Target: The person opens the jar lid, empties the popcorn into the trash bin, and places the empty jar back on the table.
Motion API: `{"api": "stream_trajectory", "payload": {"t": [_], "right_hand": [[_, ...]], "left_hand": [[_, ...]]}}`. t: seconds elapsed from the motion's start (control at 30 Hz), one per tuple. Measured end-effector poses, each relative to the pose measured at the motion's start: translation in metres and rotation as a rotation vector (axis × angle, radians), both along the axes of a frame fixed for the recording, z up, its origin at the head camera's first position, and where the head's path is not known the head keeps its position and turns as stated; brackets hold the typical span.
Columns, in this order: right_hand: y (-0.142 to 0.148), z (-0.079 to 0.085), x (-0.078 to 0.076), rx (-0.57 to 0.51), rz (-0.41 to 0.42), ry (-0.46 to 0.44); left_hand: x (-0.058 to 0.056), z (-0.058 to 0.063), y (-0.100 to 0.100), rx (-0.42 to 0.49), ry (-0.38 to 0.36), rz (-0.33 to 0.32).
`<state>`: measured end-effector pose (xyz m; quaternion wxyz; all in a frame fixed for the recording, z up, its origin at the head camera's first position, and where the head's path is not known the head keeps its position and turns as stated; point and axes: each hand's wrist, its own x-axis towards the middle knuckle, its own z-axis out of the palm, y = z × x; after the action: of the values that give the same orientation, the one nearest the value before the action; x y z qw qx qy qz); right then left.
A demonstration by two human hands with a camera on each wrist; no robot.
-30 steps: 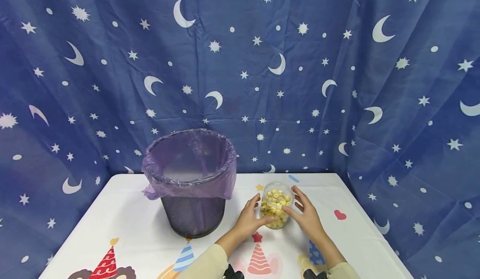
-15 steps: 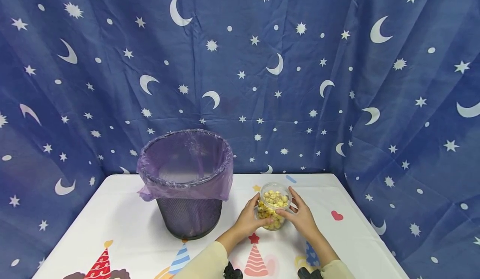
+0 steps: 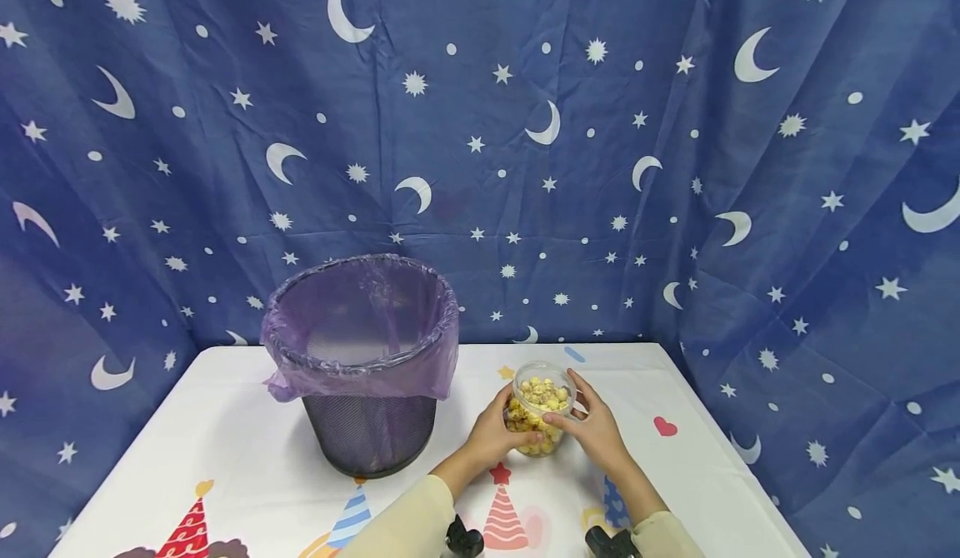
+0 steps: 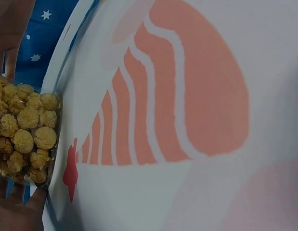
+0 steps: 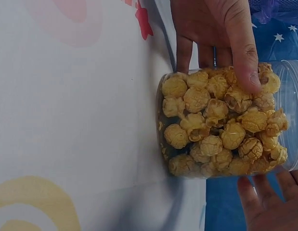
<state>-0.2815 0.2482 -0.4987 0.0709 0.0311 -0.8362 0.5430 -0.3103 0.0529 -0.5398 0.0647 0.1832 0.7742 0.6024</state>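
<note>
A clear plastic jar (image 3: 538, 408) of yellow popcorn (image 5: 216, 127) stands upright on the table, its top uncovered. My left hand (image 3: 491, 435) holds the jar from the left, thumb across its front. From the right my right hand (image 3: 596, 433) holds it higher up, thumb near the rim and fingers behind. In the right wrist view, the left thumb (image 5: 245, 62) lies against the jar wall, while the right fingers (image 5: 264, 192) reach its other side. The left wrist view shows only part of the jar (image 4: 26, 132), between both hands.
A black mesh bin (image 3: 371, 433) lined with a purple bag (image 3: 442, 366) stands to the left of the jar. Party-hat prints mark the white tablecloth (image 3: 697, 475). Behind the table hangs a blue curtain (image 3: 480, 100) with moons and stars.
Both hands have closed in on the jar; the right hand, at first slightly apart, now grips its side. The head view has turned slightly to the right.
</note>
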Motion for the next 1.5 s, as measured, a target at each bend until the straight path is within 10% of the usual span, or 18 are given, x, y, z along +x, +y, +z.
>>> {"api": "stream_trajectory", "payload": {"t": [1.5], "right_hand": [[0.013,0.012,0.003,0.035,0.121,-0.044]], "left_hand": [[0.0,0.014,-0.017,-0.093,0.034,-0.066]]}}
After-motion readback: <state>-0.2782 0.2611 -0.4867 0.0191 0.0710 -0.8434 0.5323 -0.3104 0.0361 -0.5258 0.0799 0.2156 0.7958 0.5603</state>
